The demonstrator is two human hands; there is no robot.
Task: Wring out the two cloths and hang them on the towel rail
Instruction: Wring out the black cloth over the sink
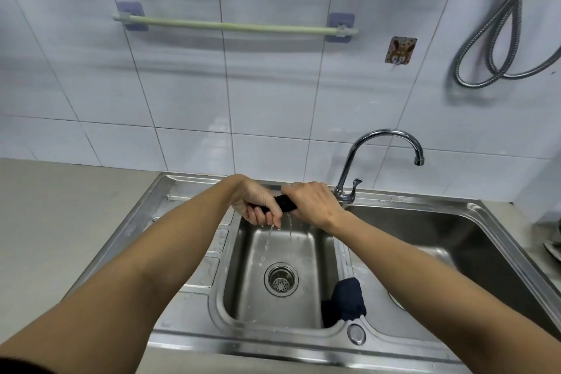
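Note:
Both hands grip one dark cloth [284, 203] twisted into a tight roll above the small left sink basin [243, 307]. My left hand [255, 202] holds its left end and my right hand [312, 205] holds its right end. Thin streams of water fall from the roll into the basin. A second dark cloth [346, 302] lies crumpled over the divider at the basin's near right corner. The pale green towel rail [233, 26] is fixed on the tiled wall above, with nothing hanging on it.
A chrome tap [379, 143] stands behind the sinks, its spout over the larger right basin [473, 234]. A drain strainer [280, 279] sits in the small basin. A metal shower hose [498, 39] loops on the wall at right, beside a small wall hook [400, 51]. Grey counter [60, 222] lies left.

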